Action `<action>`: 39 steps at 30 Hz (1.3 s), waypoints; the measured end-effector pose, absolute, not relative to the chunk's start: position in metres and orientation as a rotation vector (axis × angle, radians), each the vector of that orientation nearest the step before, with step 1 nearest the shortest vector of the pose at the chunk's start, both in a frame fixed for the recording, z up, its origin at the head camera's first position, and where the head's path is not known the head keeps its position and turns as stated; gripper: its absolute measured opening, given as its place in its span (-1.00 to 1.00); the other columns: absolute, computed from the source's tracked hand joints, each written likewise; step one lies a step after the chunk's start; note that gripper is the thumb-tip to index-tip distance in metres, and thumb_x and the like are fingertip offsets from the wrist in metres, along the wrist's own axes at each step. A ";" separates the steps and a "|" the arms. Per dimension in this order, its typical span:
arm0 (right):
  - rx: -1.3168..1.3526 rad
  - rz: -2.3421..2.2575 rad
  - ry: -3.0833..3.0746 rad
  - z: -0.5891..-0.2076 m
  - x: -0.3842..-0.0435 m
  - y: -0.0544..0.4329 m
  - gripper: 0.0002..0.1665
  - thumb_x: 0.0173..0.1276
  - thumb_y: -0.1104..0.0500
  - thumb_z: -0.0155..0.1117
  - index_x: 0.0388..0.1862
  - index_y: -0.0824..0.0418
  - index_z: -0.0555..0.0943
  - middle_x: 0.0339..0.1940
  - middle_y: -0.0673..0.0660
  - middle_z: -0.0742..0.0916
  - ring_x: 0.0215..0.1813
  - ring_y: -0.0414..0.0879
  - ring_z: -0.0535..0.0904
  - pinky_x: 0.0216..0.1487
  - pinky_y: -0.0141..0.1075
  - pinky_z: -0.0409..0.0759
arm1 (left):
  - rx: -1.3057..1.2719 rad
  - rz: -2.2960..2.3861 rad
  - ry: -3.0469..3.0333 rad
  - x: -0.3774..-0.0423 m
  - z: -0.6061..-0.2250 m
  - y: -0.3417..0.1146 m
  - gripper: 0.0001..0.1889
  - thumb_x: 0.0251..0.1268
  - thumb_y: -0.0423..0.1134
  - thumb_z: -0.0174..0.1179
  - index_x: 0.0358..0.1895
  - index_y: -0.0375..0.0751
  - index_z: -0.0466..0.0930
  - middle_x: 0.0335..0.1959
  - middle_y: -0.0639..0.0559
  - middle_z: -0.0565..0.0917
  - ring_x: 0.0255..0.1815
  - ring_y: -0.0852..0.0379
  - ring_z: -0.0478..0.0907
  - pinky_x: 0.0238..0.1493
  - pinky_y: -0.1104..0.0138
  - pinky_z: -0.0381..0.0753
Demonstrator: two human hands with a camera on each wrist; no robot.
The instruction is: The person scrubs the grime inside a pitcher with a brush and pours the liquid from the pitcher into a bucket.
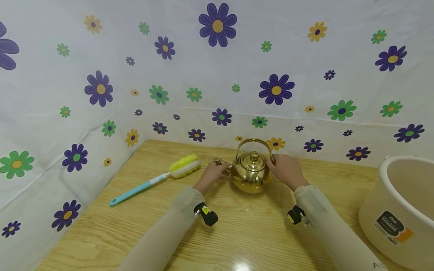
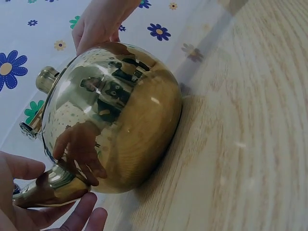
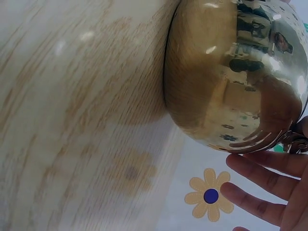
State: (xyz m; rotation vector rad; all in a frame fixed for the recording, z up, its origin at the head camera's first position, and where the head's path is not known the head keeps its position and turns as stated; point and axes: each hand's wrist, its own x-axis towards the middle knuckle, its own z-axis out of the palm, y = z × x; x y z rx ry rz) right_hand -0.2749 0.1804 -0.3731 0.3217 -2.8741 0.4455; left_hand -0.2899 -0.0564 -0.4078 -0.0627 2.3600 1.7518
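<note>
A shiny brass kettle (image 1: 251, 177) with a knobbed lid (image 1: 254, 158) and a raised arched handle (image 1: 253, 140) stands upright on the wooden table. On its left, my left hand (image 1: 213, 174) holds the spout (image 2: 54, 186), thumb on one side and fingers on the other in the left wrist view. My right hand (image 1: 288, 169) is at the opposite side, by the lower end of the handle. Seen from the right wrist, its fingers (image 3: 262, 174) are extended, with fingertips right at the kettle's curved wall and the thumb near the handle joint.
A bottle brush with a yellow and white sponge head (image 1: 184, 166) and a blue handle (image 1: 135, 192) lies left of the kettle. A large cream bucket (image 1: 371, 210) stands at the right edge. Behind the table (image 1: 257, 233) hangs a white flower-patterned sheet (image 1: 190, 67).
</note>
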 end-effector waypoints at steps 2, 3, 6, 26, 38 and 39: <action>0.323 0.443 -2.868 -0.373 -0.275 0.180 -0.52 0.41 0.06 -0.05 -0.74 0.14 0.37 -0.84 -0.01 0.37 -0.75 -0.18 0.22 -0.70 -0.40 0.10 | -0.055 1.728 2.384 -0.289 -0.408 -0.056 -0.64 0.37 -0.11 0.02 -0.02 -0.36 0.56 -0.22 -0.26 0.67 -0.27 -0.06 0.67 -0.20 0.23 0.66; 0.321 0.440 -2.867 -0.374 -0.276 0.179 -0.51 0.41 0.06 -0.06 -0.76 0.13 0.35 -0.85 -0.01 0.36 -0.75 -0.18 0.21 -0.71 -0.41 0.09 | -0.053 1.717 2.396 -0.289 -0.407 -0.056 -0.64 0.38 -0.11 0.02 -0.04 -0.36 0.57 -0.22 -0.27 0.68 -0.26 -0.08 0.67 -0.19 0.23 0.66; 0.314 0.424 -2.870 -0.373 -0.276 0.178 -0.47 0.42 0.06 -0.08 -0.81 0.11 0.32 -0.88 -0.03 0.33 -0.77 -0.19 0.18 -0.71 -0.40 0.08 | -0.046 1.699 2.425 -0.288 -0.406 -0.056 -0.66 0.38 -0.12 0.01 -0.07 -0.35 0.59 -0.25 -0.23 0.68 -0.24 -0.07 0.66 -0.16 0.22 0.64; 0.355 0.328 -2.812 -0.369 -0.256 0.176 -0.45 0.37 0.09 -0.03 -0.87 0.08 0.24 -0.89 -0.05 0.28 -0.72 -0.17 0.15 -0.53 -0.33 0.10 | -0.015 1.533 2.553 -0.263 -0.397 -0.066 -0.58 0.37 -0.01 0.02 -0.15 -0.38 0.60 -0.29 -0.17 0.73 -0.22 -0.06 0.65 0.00 0.11 0.54; 0.334 0.336 -2.818 -0.376 -0.243 0.172 -0.46 0.36 0.09 0.00 -0.86 0.09 0.25 -0.88 -0.04 0.31 -0.70 -0.15 0.19 -0.33 -0.10 0.36 | 0.058 1.475 2.593 -0.247 -0.398 -0.073 -0.63 0.39 -0.06 0.01 -0.23 -0.33 0.66 -0.34 -0.16 0.73 -0.35 0.04 0.66 -0.12 0.19 0.61; 0.336 0.331 -2.811 -0.376 -0.242 0.171 -0.46 0.35 0.09 0.01 -0.86 0.09 0.25 -0.88 -0.04 0.31 -0.70 -0.14 0.19 -0.33 -0.09 0.37 | 0.060 1.469 2.593 -0.246 -0.399 -0.074 -0.62 0.40 -0.06 0.01 -0.23 -0.33 0.66 -0.34 -0.15 0.74 -0.33 0.04 0.66 -0.11 0.18 0.61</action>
